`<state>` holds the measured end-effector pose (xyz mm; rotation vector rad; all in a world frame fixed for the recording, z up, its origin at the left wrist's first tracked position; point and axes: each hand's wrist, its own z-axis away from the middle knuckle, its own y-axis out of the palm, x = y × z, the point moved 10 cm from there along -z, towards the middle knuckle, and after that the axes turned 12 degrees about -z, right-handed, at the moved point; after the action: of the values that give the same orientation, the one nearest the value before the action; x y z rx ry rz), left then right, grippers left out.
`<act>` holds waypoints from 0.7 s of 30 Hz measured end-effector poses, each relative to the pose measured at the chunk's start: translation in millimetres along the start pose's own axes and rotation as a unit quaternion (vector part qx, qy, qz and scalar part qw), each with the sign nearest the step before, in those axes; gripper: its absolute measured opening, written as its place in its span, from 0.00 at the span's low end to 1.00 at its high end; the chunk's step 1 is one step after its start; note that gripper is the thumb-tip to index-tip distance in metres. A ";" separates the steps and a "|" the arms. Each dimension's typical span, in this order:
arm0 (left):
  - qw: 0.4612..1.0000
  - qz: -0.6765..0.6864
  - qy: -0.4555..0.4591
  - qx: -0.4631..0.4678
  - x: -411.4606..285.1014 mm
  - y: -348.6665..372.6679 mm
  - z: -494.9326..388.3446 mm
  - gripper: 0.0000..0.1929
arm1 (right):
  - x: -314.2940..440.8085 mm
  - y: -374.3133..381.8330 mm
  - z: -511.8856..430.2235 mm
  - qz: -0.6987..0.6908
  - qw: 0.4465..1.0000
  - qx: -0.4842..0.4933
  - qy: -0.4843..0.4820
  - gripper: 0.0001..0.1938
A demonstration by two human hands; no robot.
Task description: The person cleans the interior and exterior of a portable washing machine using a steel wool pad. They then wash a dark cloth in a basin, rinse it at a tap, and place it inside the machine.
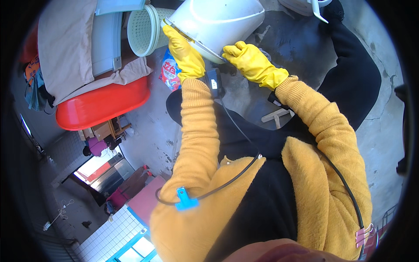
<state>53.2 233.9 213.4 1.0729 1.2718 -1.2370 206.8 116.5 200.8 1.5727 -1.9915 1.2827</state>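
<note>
A large white plastic bucket (216, 23) lies tilted in front of me, its mouth turned towards me. My left hand (185, 49), in a yellow rubber glove, grips the bucket's rim on the left side. At the rim's right end is my right hand (252, 64), gloved alike, with its fingers curled. A bit of grey material (265, 54), perhaps a cloth, shows at the edges of this fist; most of it is hidden. Below the left glove, a red and blue printed bag (170, 71) rests on the floor. The bucket's inside is mostly out of sight.
Pale green perforated baskets (144, 31) lie on their side at left. Beside them stands a red plastic tub (104, 106) under a beige cloth (65, 42). A small wooden stool (277, 117) shows between my legs. A white handled vessel (302, 6) sits at top right on wet concrete.
</note>
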 end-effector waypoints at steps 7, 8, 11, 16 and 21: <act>0.999 -0.038 -0.021 -0.017 -2.8 -4.0 1.0 0.31 | -27.8 -38.7 -17.1 -0.254 0.941 -0.186 0.126 0.20; 0.998 -0.043 -0.034 -0.018 -0.4 -3.9 3.6 0.29 | -32.3 -37.3 -25.8 -0.283 0.925 -0.198 0.158 0.19; 0.999 -0.038 -0.011 0.003 -3.1 4.4 8.6 0.25 | -26.0 -30.0 -46.4 -0.330 0.906 -0.210 0.161 0.17; 0.995 -0.081 -0.048 -0.013 0.9 -1.9 10.2 0.26 | -8.8 -6.2 -12.1 -0.238 0.928 -0.168 0.230 0.15; 0.996 -0.079 -0.038 -0.028 -2.5 -3.9 19.0 0.24 | -23.1 2.8 4.8 -0.236 0.910 -0.106 0.323 0.16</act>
<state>51.0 214.8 217.2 0.8900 1.3440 -1.3391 213.9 127.3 180.8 1.2008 -1.1983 1.1363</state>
